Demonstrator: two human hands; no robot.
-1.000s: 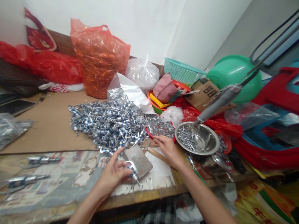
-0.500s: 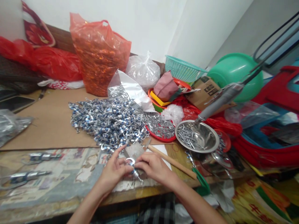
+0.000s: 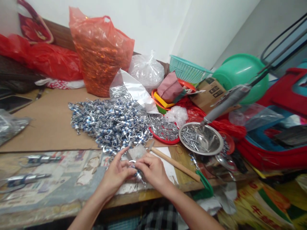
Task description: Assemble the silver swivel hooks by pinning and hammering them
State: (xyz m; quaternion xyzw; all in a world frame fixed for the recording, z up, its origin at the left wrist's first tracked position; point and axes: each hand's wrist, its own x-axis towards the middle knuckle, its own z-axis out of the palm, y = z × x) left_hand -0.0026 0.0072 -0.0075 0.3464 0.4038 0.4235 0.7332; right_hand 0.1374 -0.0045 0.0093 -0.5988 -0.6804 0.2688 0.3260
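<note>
Both of my hands meet over the near edge of the table around a small silver-and-blue metal hook fitting point(image 3: 139, 176). My left hand point(image 3: 116, 174) pinches its curved side between thumb and curled fingers, with the index finger stretched out. From the right, the fingers of my right hand point(image 3: 153, 171) close on the same fitting and partly cover it. A small ring end hangs out below the fingers. Just behind the hands lies a grey metal block point(image 3: 138, 152). Beside it rests a hammer point(image 3: 177, 164) with a wooden handle. A big pile of similar fittings point(image 3: 110, 123) spreads beyond.
A red tray point(image 3: 165, 140) of small metal parts and a steel bowl point(image 3: 216, 147) of pins stand right of the pile. A grey-handled tool point(image 3: 226, 102) hangs over the bowl. Two larger fittings point(image 3: 28, 180) lie left. An orange bag point(image 3: 100, 54) stands behind.
My right hand has shifted slightly left and up over the fitting, covering more of it. My left hand keeps its pinch. The whole view has moved a little.
</note>
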